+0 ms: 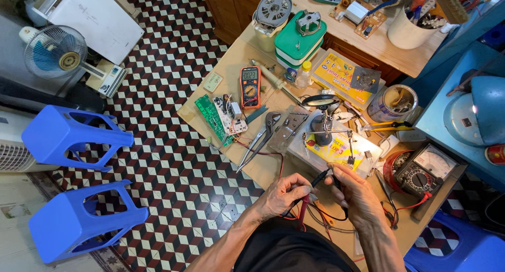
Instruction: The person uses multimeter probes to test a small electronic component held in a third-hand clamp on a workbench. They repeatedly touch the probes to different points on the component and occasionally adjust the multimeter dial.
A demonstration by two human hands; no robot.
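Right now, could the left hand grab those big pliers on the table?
Probably yes. The pliers lie in the open just ahead of the left hand, nothing between, but its fingers are pinching a black probe.

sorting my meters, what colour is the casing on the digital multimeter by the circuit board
Orange-red casing around a dark face, on the digital multimeter beside the green circuit board; the head view shows it best.

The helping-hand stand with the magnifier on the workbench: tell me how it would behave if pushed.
The helping-hand stand probably tips easily: its magnifier sits high over a small round base. Its thin clip arms look jointed, so they would likely swing rather than stay put. The lens is likely fragile.
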